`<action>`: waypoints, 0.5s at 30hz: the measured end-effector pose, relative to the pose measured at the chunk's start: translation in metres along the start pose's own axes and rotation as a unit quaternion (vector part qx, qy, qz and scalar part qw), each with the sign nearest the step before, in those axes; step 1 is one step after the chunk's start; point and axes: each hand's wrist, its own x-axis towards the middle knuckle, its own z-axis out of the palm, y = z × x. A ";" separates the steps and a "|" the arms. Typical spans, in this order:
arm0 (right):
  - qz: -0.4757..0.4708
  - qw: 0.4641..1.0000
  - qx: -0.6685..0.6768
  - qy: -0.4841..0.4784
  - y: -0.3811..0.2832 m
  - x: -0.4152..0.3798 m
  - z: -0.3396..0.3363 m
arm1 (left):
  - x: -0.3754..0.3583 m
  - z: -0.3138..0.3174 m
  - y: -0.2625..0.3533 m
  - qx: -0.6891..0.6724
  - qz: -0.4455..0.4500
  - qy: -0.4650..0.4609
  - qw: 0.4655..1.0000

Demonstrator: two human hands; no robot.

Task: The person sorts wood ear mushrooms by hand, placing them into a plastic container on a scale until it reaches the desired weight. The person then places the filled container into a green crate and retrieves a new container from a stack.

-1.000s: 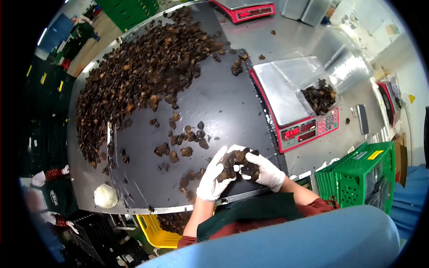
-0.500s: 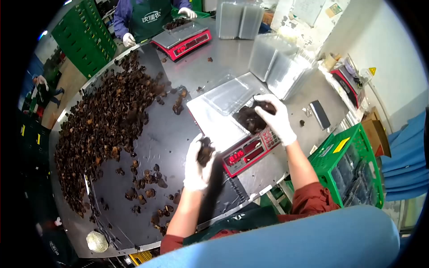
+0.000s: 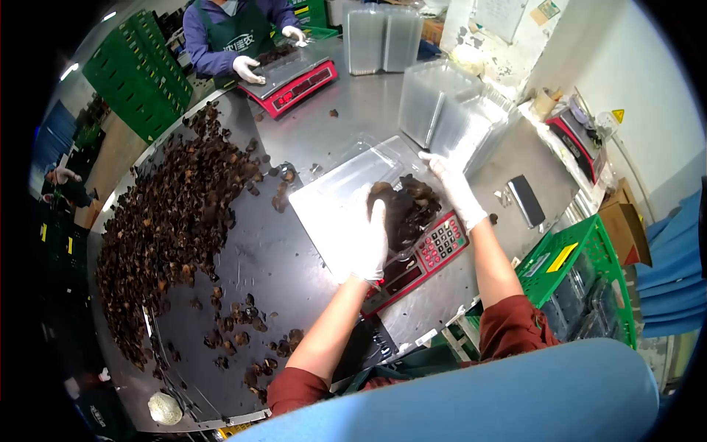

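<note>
Dark wood ear mushrooms point(image 3: 405, 214) lie heaped in a clear plastic box point(image 3: 401, 255) on the tray of a red scale point(image 3: 405, 283). My left hand point(image 3: 370, 239), in a white glove, lies against the left side of the heap with its fingers stretched forward. Across from it, my gloved right hand point(image 3: 455, 193) is at the right side of the box, its fingers extended. Some fingertips of the left hand blend into the bright tray. The box's clear lid point(image 3: 368, 166) lies toward the far side of the tray.
A large mushroom pile point(image 3: 177, 214) covers the table's left. Stacked clear boxes point(image 3: 456, 110) stand behind the scale, and a phone point(image 3: 526, 200) lies to the right. A green crate point(image 3: 582, 272) sits beside the table. Opposite, a gloved co-worker point(image 3: 236, 37) works at another red scale point(image 3: 291, 85).
My left hand has moved from beside the scale, where it held a mushroom clump, up to the box. The right hand has shifted off the heap's top to its side. The view shifted slightly.
</note>
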 end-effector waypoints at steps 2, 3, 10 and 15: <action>0.074 0.996 0.054 -0.003 0.006 -0.010 0.005 | 0.001 -0.005 0.011 0.100 0.003 -0.001 0.995; 0.125 0.988 0.093 -0.012 -0.006 -0.019 0.009 | 0.000 -0.007 0.013 0.151 0.025 -0.010 0.988; 0.119 0.989 0.063 -0.058 -0.048 -0.073 0.035 | -0.014 -0.025 -0.015 0.253 0.213 -0.040 0.943; -0.041 0.987 -0.150 -0.034 -0.058 -0.067 0.038 | -0.005 -0.053 -0.019 0.027 0.134 -0.019 0.990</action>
